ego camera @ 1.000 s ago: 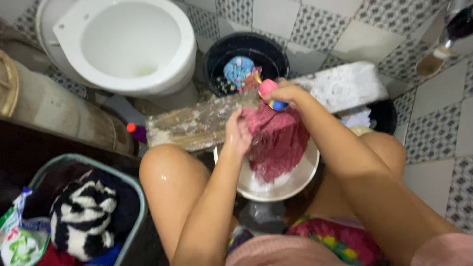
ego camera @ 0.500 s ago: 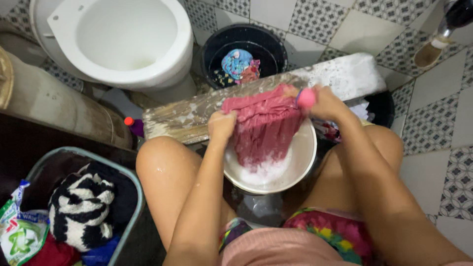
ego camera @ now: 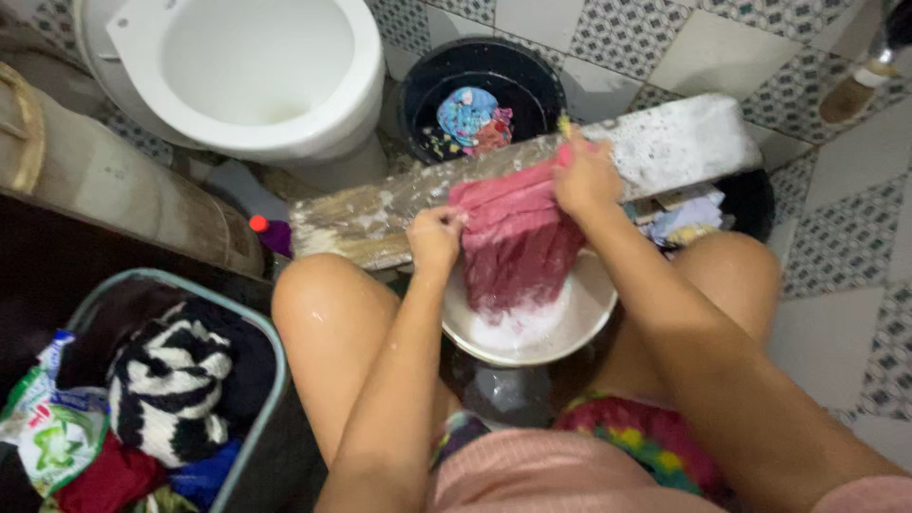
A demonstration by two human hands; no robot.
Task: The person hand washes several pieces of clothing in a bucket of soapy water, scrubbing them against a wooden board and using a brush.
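Note:
A wet red cloth (ego camera: 513, 237) lies draped over a wooden wash board (ego camera: 361, 214) and hangs down into a white basin (ego camera: 570, 328) of suds between my knees. My left hand (ego camera: 435, 237) grips the cloth's left edge against the board. On the cloth's upper right part, my right hand (ego camera: 587, 176) presses down, closed around a pink scrubbing brush that is mostly hidden under the fingers. The board's right end (ego camera: 679, 142) is covered in white foam.
A black bucket (ego camera: 423, 81) with coloured clothes stands beyond the board, and a white toilet (ego camera: 256, 66) is at the top left. A laundry basket (ego camera: 266, 380) at the lower left holds a striped garment (ego camera: 166, 389) and a detergent packet (ego camera: 57, 432). Another dark tub (ego camera: 750, 204) sits at right.
My right hand with the brush has moved up and left across the cloth. The left hand has stayed at the cloth's left edge. The cloth lies spread on the board.

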